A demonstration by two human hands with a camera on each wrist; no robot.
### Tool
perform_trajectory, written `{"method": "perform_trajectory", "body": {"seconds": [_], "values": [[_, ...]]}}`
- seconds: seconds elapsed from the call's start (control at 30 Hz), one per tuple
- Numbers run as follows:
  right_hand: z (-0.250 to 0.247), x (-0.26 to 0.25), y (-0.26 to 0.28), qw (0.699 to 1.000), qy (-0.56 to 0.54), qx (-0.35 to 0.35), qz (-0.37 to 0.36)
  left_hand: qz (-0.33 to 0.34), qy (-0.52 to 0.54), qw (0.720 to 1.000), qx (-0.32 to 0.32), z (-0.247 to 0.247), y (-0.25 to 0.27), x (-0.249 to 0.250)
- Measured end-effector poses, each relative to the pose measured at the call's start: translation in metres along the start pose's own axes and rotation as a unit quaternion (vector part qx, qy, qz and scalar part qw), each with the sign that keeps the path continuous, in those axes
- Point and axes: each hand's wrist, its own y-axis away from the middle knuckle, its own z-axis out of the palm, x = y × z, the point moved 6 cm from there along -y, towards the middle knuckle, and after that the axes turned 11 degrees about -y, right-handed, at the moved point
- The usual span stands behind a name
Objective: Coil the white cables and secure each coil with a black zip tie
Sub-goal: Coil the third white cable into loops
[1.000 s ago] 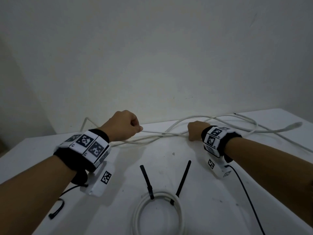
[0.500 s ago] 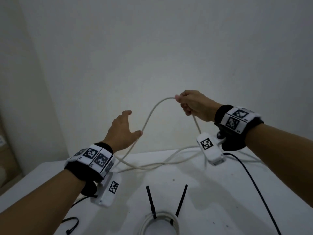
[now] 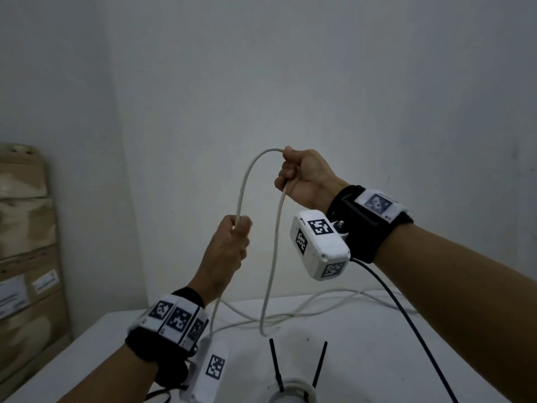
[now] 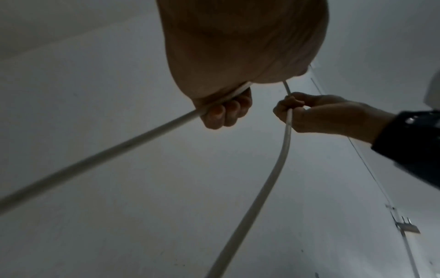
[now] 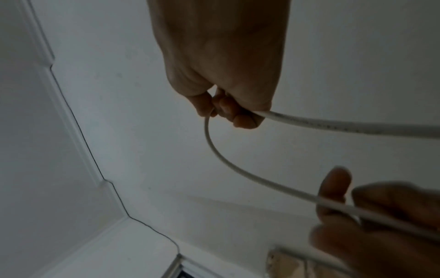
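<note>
White surface (image 3: 377,359) carries nearly everything I have to worry about, so I start there: most of the loose white cable (image 3: 242,187) lies sprawled across its far side in crossing strands, and I judge those crossings the likeliest trouble. If I draw length upward too fast, one strand can drag another and tighten into a snag, or the whole slack heap can slide toward the edge.

Near the front edge sits a finished coil (image 3: 290,391) with two black zip ties (image 3: 276,365) standing up from it. The hanging bight of the cable I am working dips low just beyond those ties; a careless swing could hook one, I think, and tug the finished coil out of place.

Above that, the lifted cable forms one arch between my hands. My right hand (image 3: 305,178) is the higher one, its grip clamped around the cable at the top of the arch. My left hand (image 3: 232,248) sits lower and nearer, its grip also closed round the cable, which runs through the fist and down past the wrist.

The first loop is not yet closed, as I read it. Stiff cable wants to spring back, so a slack moment in either grip could let the arch unroll or twist into a figure-eight, which would spoil a flat coil for tying.
</note>
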Motion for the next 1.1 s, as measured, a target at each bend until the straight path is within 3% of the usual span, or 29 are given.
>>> {"method": "perform_trajectory", "body": {"seconds": [0.13, 0.27, 0.33, 0.4, 0.47, 0.53, 0.57, 0.6, 0.67, 0.7, 0.73, 0.9, 0.93, 1.0, 1.03, 1.1], "values": [[0.012, 0.007, 0.017, 0.994, -0.104, 0.018, 0.005, 0.036, -0.152, 0.987, -0.049, 0.002, 0.023, 0.008], [0.003, 0.015, 0.036, 0.985, -0.164, 0.046, 0.003, -0.012, -0.065, 0.993, -0.099, 0.008, 0.040, 0.009], [-0.015, 0.016, 0.047, 0.990, -0.121, 0.070, -0.004, -0.045, -0.030, 0.993, -0.100, 0.004, 0.045, 0.005], [-0.040, 0.012, 0.057, 0.991, 0.069, 0.110, -0.037, -0.054, -0.032, 0.994, -0.092, -0.003, 0.048, 0.003], [-0.066, 0.006, 0.066, 0.937, 0.308, 0.136, -0.095, -0.067, -0.042, 0.993, -0.090, -0.008, 0.049, -0.001], [-0.083, -0.004, 0.077, 0.835, 0.491, 0.138, -0.205, -0.087, -0.057, 0.989, -0.103, -0.010, 0.049, -0.006], [-0.082, -0.006, 0.083, 0.783, 0.555, 0.107, -0.260, -0.098, -0.064, 0.987, -0.112, -0.009, 0.048, -0.007], [-0.078, 0.000, 0.089, 0.735, 0.613, 0.040, -0.288, -0.104, -0.066, 0.985, -0.122, -0.007, 0.048, -0.008], [-0.069, 0.029, 0.101, 0.630, 0.714, -0.134, -0.276, -0.111, -0.058, 0.982, -0.139, -0.002, 0.048, -0.006], [-0.067, 0.045, 0.106, 0.572, 0.753, -0.197, -0.259, -0.112, -0.055, 0.981, -0.149, 0.002, 0.049, -0.004], [-0.068, 0.057, 0.111, 0.537, 0.768, -0.235, -0.256, -0.110, -0.053, 0.980, -0.159, 0.006, 0.049, -0.002], [-0.057, 0.067, 0.119, 0.497, 0.749, -0.251, -0.358, -0.098, -0.030, 0.976, -0.192, 0.019, 0.053, 0.004], [-0.056, 0.067, 0.117, 0.517, 0.742, -0.254, -0.344, -0.099, -0.021, 0.976, -0.190, 0.020, 0.053, 0.004], [-0.063, 0.067, 0.108, 0.600, 0.721, -0.245, -0.246, -0.123, -0.004, 0.979, -0.163, 0.017, 0.051, -0.001], [-0.068, 0.064, 0.103, 0.656, 0.693, -0.220, -0.202, -0.144, 0.012, 0.979, -0.142, 0.013, 0.050, -0.007], [-0.087, 0.051, 0.093, 0.809, 0.556, -0.133, -0.138, -0.196, 0.074, 0.972, -0.109, 0.004, 0.048, -0.020]]}}
